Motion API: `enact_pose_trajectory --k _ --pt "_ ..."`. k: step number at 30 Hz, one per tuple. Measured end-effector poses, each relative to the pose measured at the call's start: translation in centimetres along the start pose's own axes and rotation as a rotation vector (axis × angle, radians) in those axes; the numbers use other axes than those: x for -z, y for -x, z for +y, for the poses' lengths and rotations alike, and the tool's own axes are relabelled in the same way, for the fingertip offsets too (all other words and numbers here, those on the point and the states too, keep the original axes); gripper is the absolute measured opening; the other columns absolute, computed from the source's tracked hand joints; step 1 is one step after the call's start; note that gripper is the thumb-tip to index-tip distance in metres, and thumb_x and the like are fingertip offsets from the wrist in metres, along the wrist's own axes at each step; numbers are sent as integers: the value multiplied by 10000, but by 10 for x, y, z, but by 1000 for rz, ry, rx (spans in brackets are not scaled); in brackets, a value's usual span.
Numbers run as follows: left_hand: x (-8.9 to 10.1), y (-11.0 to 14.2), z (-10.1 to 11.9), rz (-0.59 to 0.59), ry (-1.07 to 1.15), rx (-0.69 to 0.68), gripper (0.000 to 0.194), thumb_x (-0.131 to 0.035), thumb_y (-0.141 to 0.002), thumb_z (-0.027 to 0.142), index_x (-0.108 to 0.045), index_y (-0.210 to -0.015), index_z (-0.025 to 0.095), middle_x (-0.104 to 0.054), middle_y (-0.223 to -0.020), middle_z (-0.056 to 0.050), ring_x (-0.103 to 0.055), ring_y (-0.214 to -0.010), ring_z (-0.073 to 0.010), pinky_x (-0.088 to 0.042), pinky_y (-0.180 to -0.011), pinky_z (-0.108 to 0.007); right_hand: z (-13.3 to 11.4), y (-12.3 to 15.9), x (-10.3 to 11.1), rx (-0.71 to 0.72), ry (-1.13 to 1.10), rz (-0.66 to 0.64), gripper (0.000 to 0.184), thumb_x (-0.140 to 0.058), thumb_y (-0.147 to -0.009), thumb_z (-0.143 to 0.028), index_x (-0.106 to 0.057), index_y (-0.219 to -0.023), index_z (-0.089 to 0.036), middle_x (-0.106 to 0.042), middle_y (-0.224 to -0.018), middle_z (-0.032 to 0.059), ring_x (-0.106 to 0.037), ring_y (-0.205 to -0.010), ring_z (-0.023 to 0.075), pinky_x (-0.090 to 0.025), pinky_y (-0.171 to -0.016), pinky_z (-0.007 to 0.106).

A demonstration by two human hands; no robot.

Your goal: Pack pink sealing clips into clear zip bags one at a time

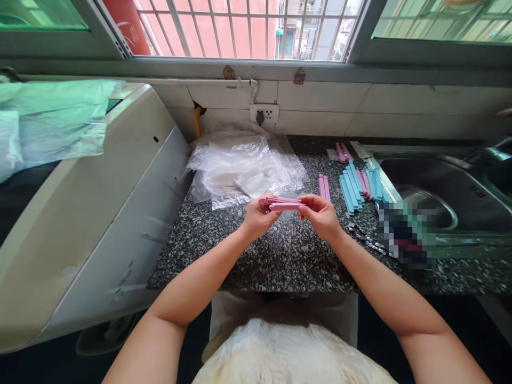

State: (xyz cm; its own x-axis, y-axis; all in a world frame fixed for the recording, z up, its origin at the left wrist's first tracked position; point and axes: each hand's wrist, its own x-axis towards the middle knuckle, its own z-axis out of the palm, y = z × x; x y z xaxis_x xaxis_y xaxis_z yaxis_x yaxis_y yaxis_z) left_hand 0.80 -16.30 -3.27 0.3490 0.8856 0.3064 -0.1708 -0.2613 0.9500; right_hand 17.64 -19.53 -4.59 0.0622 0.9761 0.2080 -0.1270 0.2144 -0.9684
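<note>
Over the counter's middle, several pink bag clips (285,206) lie level in a small bundle between my two hands. My left hand (257,220) grips the bundle's left end, thumb in front. Fingertips of my right hand (322,217) pinch its right end. A piece of clear plastic (286,215) shows just under the bundle; whether it is held cannot be made out. Beyond my right hand lie two more pink clips (324,188) side by side. Farther right is a group of light blue clips (352,188), with pink ones (364,184) among them.
Clear plastic bags (244,165) are heaped at the back left of the speckled counter (280,261). A pale appliance (120,213) stands left. At right are a steel sink (480,197), a blurred-out object (406,234) and a dark beaded strand (372,242). A wall socket (264,113) sits behind.
</note>
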Motion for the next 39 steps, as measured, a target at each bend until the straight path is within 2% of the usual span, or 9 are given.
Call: enact_pose_trajectory --k 10,18,26,32,39 --pt "2 0 -7 -17 -176 -171 191 -590 -725 273 -487 -611 160 -424 -564 44 -367 -500 -62 -323 -478 -210 -2 2 -2 -13 -29 19 215 -746 -634 -351 -659 -770 -208 -594 -567 -49 -508 -461 62 -445 -453 209" --pt "2 0 -4 -30 -204 -154 192 -583 -730 268 -477 -612 160 -408 -546 49 -359 -490 -60 -315 -465 -206 -2 1 -3 -5 -39 32 217 -755 -616 -356 -656 -740 -207 -599 -568 -48 -508 -459 65 -446 -444 214" --pt "3 -2 -8 -46 -184 -130 245 -591 -750 350 -512 -626 154 -417 -562 36 -364 -507 -68 -316 -466 -212 -1 0 -3 -9 -53 75 239 -764 -599 -365 -643 -729 -205 -594 -559 -50 -513 -455 66 -447 -445 214" --pt "3 -3 -9 -64 -136 -152 226 -592 -762 318 -539 -620 150 -426 -586 25 -383 -533 -76 -336 -488 -224 2 -1 -2 -9 -32 102 266 -764 -594 -379 -618 -731 -205 -590 -564 -53 -518 -456 69 -450 -457 221" --pt "4 -5 -11 -1 -115 -101 241 -619 -729 373 -596 -640 150 -453 -545 30 -386 -519 -77 -340 -494 -229 2 -1 -3 -7 -33 121 269 -760 -598 -380 -613 -737 -203 -586 -578 -52 -520 -464 70 -456 -458 222"
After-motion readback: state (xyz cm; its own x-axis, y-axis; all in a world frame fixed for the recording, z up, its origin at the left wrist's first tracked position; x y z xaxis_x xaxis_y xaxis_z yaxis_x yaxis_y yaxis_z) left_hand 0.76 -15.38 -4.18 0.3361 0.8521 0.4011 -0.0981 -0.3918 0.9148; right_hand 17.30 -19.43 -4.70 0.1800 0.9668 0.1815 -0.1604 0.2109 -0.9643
